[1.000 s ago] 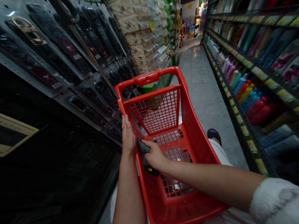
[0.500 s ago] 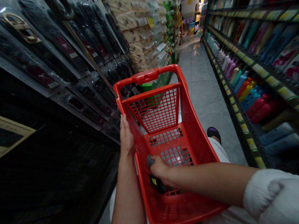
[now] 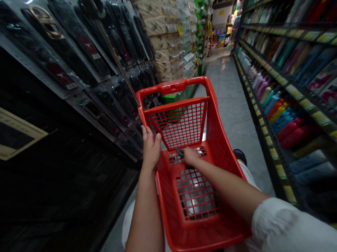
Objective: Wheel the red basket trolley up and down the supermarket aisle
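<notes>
A red plastic shopping basket (image 3: 179,248) with grid panels stands tilted in front of me, its handle bar at the far end. My left hand (image 3: 151,147) rests against its left rim, fingers stretched out and thumb apart. Inside the basket, my right hand (image 3: 191,157) is closed around a dark object with a grey rounded end (image 3: 180,153). Most of that object is hidden by the hand, so its kind cannot be made out. It is low over the basket's floor, near the far grid panel.
Packaged belts (image 3: 85,42) hang on a rack at the left, beside stacked beige packs (image 3: 159,35). Shelves of colourful bottles (image 3: 282,113) line the right side. Between them runs a grey tiled aisle (image 3: 223,82). My shoe (image 3: 240,156) is beside the basket.
My right hand has moved with the dark object toward the far end of the basket. My left thumb has spread away from the fingers. The view has shifted slightly.
</notes>
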A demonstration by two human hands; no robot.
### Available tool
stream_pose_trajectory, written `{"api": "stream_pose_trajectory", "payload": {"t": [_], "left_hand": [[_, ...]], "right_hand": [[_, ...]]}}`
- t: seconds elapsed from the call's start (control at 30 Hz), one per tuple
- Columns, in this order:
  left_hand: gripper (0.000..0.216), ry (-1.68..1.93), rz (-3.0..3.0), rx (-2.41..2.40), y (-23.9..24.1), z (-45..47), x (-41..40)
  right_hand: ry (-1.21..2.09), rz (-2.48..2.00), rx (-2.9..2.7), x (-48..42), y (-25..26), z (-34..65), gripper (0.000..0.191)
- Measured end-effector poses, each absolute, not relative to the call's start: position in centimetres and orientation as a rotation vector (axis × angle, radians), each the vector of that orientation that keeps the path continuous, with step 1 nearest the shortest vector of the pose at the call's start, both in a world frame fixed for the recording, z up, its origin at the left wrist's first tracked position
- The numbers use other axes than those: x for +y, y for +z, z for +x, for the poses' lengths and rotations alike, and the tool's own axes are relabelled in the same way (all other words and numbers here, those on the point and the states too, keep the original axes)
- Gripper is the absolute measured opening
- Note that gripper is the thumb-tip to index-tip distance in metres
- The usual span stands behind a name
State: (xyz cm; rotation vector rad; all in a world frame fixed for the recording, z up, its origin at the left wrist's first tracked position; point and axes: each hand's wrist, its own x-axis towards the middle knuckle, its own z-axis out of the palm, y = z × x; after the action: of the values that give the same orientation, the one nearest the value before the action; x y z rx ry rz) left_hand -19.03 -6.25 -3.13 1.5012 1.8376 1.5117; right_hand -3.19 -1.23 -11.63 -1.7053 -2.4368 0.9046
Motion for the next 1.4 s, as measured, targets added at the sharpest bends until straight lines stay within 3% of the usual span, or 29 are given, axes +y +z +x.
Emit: {"api": "stream_pose_trajectory", "payload": {"t": [0.17,0.43,0.73,0.87,1.2,1.4], "left_hand": [[0.072,1.527,1.499,1.849,-3.6,-19.0,-6.0],[0.070,1.557,1.506,1.831,-4.0,-18.7,-6.1],[0.068,1.548,1.524,1.835,-4.0,-18.3,-6.1],[0.068,1.585,1.507,1.802,-4.0,-18.1,-6.2],[0.069,1.537,1.604,1.918,-4.4,-18.2,-6.2],[0.066,1.410,1.671,1.999,-4.3,-18.6,-6.1]], "right_hand": [[0.689,-1.801,-2.561,-4.6,-14.5,-3.3,0.042],[0.631,-1.105,-2.933,-6.7,-16.4,-4.2,0.043],[0.412,-2.029,-2.584,1.5,-16.2,0.2,0.044],[0.330,-2.155,-2.445,1.8,-17.2,-1.9,0.048],[0.348,-1.453,-2.790,-1.1,-18.9,-11.0,0.042],[0.297,-1.269,-2.936,0.5,-18.7,-7.4,0.044]]}}
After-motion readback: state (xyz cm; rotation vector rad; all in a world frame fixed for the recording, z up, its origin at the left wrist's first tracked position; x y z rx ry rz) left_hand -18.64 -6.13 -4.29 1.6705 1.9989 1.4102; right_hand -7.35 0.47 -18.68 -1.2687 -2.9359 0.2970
